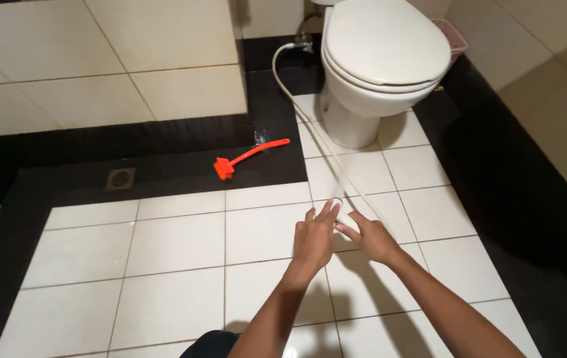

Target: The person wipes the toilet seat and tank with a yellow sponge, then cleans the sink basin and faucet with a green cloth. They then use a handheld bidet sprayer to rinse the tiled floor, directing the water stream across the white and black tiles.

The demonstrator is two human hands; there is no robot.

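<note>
Hose [296, 99] runs from the wall valve beside the toilet [383, 59] diagonally down to both hands, its blurred end seemingly pinched between right hand [371, 238] and left hand [314, 240], fingers loosely spread, red brush [247, 159] lying well left

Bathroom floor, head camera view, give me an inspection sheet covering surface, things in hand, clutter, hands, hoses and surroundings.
Surface: white tile floor with a black tile border; a square drain sits in the border.
Things in hand: thin white hose, blurred near the hands; its end lies at the fingertips.
Clutter: orange brush lying on the black border, apart from the hands.
Hands: left hand and right hand stretched out side by side, fingers extended at the hose end; grip unclear.
Hoses: the white hose runs from the wall fitting beside the toilet down toward the hands.
Surroundings: white toilet, lid closed; pink bin behind it; tiled walls.
</note>
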